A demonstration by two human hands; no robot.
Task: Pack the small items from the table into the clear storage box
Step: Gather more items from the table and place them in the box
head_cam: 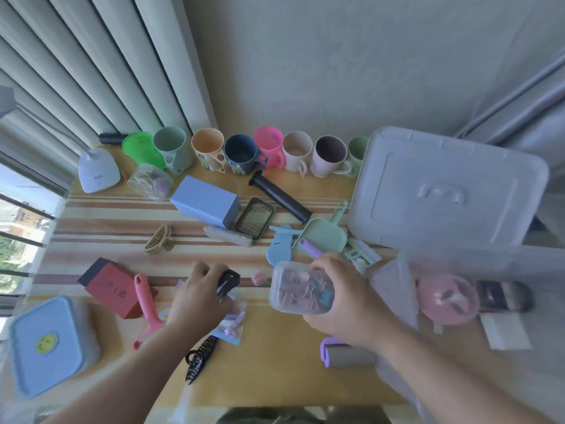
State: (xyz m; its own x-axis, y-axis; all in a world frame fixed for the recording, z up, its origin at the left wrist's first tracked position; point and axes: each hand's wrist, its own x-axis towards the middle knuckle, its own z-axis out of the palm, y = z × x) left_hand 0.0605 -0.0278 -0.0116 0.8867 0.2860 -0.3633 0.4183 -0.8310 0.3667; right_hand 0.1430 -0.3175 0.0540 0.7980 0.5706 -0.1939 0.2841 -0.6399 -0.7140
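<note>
Over the worktop (275,377), a clip container (301,287) was clamped in the right hand (339,304), storage box (458,264) just rightward; left hand (198,298) was closed on a black clip (227,281).

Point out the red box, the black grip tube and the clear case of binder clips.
red box (114,290): head view, top face.
black grip tube (279,196): head view, mid-shaft.
clear case of binder clips (298,287): head view, lid centre, in right hand.

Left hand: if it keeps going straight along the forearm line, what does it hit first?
The left hand, fingers closed on a black clip, points up and right across the table. First in that line looks like the small pink piece just past the clip; depth is unclear, so it may pass over.
</note>
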